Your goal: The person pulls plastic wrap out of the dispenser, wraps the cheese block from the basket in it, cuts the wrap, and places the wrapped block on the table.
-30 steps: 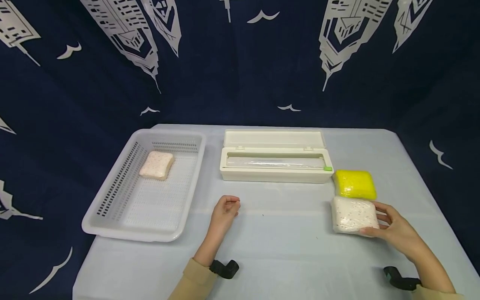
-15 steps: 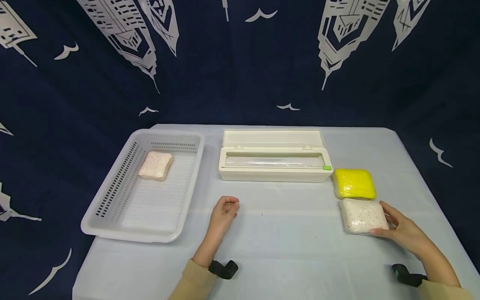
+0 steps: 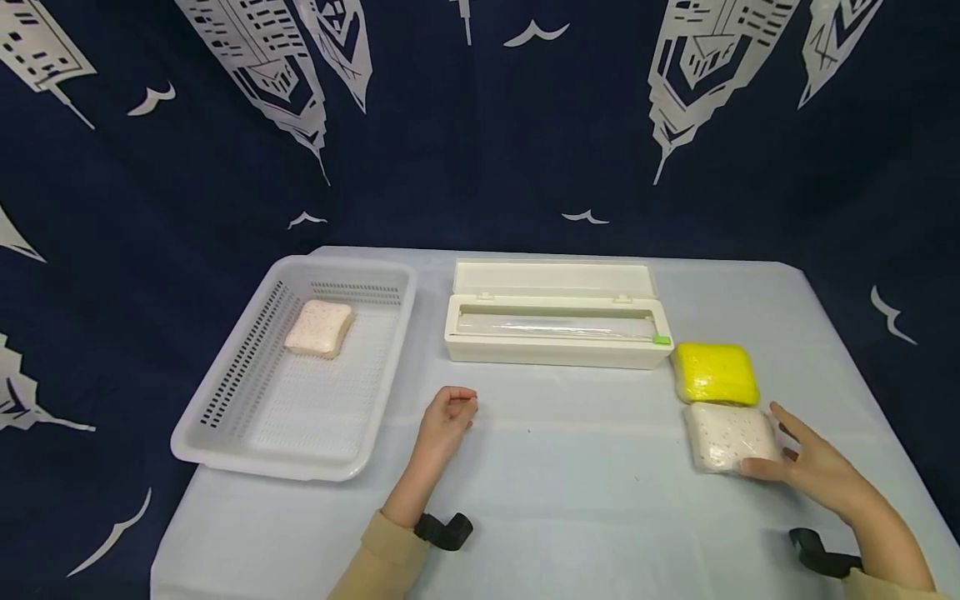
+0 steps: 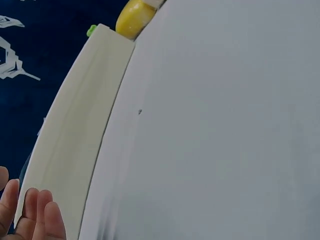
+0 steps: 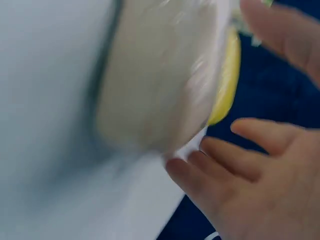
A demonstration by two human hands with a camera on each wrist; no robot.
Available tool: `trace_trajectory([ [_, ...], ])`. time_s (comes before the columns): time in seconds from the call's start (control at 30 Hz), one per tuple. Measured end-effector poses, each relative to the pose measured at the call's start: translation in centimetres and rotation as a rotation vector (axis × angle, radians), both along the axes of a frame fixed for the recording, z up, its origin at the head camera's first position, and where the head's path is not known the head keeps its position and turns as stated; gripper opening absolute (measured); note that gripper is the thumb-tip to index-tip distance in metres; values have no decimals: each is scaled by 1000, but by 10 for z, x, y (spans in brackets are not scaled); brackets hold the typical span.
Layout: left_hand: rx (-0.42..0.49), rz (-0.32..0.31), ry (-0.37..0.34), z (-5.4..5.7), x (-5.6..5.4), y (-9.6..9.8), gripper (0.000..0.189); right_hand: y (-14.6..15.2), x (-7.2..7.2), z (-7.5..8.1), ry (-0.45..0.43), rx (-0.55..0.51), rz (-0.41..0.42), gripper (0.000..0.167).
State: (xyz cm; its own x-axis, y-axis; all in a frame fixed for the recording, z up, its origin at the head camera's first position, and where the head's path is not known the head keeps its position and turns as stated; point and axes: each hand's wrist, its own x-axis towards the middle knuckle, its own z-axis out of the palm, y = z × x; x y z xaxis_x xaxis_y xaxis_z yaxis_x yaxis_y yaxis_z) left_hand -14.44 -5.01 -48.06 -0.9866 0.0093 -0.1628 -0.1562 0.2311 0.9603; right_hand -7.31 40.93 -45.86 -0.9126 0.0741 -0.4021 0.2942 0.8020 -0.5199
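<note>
Just left of the fingers of the right hand [image 3: 813, 467], the near packet [image 3: 727, 437] lies on the table [image 3: 562, 508]. The far packet [image 3: 716, 375] sits right behind it, beyond and left of those fingers. Past the fingers of the left hand [image 3: 444, 427], the box [image 3: 558, 353] stretches rightward to the far packet; left of them is the basket [image 3: 311, 408], with a third packet [image 3: 318, 327] inside, toward its far end. Behind the table is a curtain [image 3: 480, 167].

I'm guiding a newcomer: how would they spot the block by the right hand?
Find the long, open cream box, then the yellow block by its right front corner. Just in front of that is the speckled white block. It's white, not yellow, and outside the basket, unlike the pinkish block.
</note>
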Motion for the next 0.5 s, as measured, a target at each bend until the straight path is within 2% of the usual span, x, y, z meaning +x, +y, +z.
trace_trajectory([
  [0.13, -11, 30, 35, 10, -9, -1, 18, -25, -2, 15, 175, 70, -60, 96],
  [0.23, -27, 45, 82, 19, -15, -1, 18, -53, -8, 25, 322, 53, -109, 77],
  [0.37, -69, 63, 153, 28, -25, 2, 16, -85, -25, 32, 456, 3, -146, 53],
  [0.5, -120, 90, 235, 31, -36, 9, 12, -104, -46, 30, 560, -41, -148, 41],
])
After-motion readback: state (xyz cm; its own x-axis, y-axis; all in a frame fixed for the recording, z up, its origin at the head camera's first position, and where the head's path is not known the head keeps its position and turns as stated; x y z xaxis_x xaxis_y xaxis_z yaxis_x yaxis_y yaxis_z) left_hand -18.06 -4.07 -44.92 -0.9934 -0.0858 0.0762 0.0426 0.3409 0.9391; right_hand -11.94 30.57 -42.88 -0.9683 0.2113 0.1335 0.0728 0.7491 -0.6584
